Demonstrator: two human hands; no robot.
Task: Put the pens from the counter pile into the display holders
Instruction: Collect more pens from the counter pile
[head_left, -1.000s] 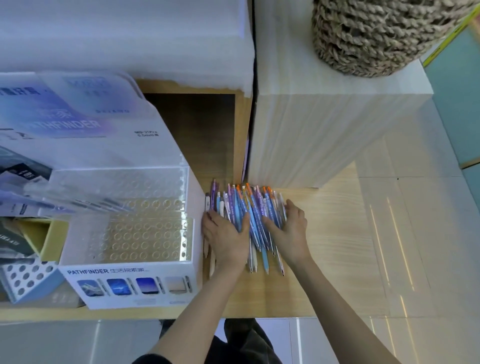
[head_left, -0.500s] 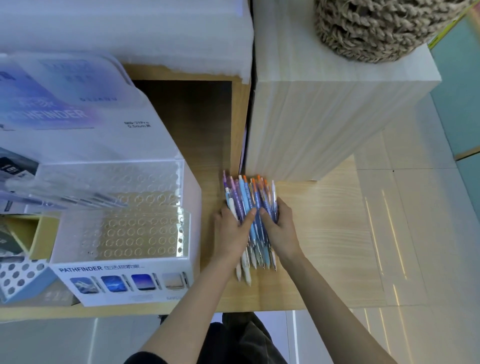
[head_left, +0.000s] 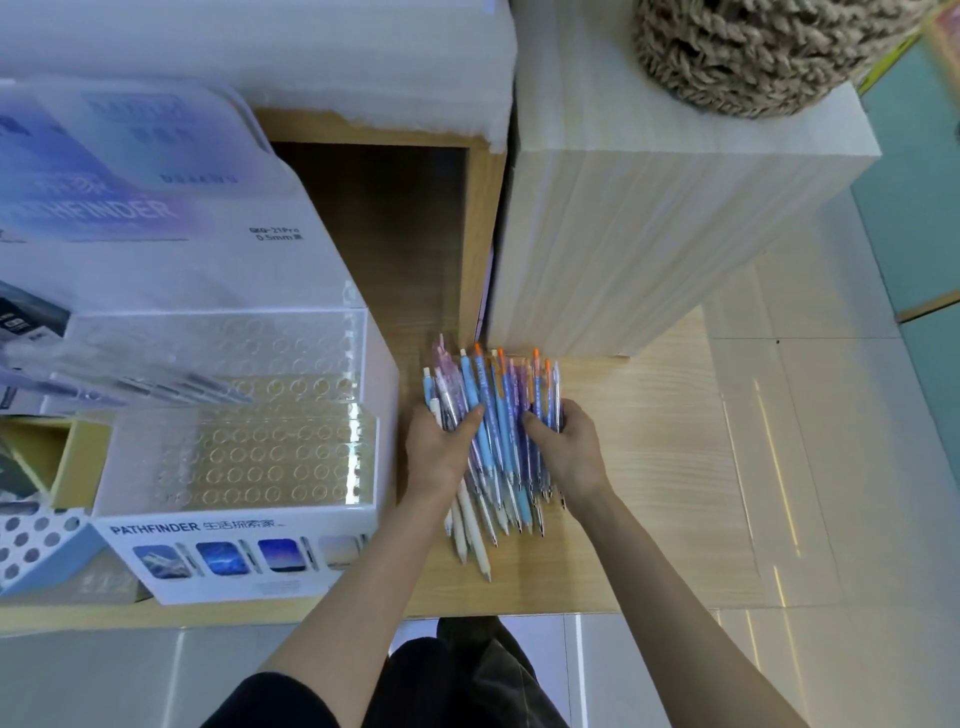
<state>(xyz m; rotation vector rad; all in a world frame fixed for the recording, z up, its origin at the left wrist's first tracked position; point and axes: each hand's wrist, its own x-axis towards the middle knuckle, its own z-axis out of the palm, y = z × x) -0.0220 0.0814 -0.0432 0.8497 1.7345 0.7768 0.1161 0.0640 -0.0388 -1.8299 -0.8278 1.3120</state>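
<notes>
A pile of blue, purple and white pens (head_left: 496, 410) with orange and white caps lies on the wooden counter (head_left: 649, 467). My left hand (head_left: 439, 454) cups the pile's left side, thumb curled over the pens. From the right, my right hand (head_left: 569, 449) squeezes the pile, fingers wrapped round the outer pens. The pen tips stick out toward me below both hands. To the left stands the white PATHFINDER display holder (head_left: 234, 457) with a clear perforated top full of round holes; several pens lie across its upper tier.
A tall pale wooden block (head_left: 649, 234) stands right behind the pile, with a woven rope basket (head_left: 769, 47) on top. A wooden cubby (head_left: 384, 234) opens behind the holder. A smaller dotted holder (head_left: 31, 545) sits at far left. The counter's front edge runs just below the pen tips.
Both hands have pushed inward, gathering the spread pens into a tighter bundle. The view shifted slightly.
</notes>
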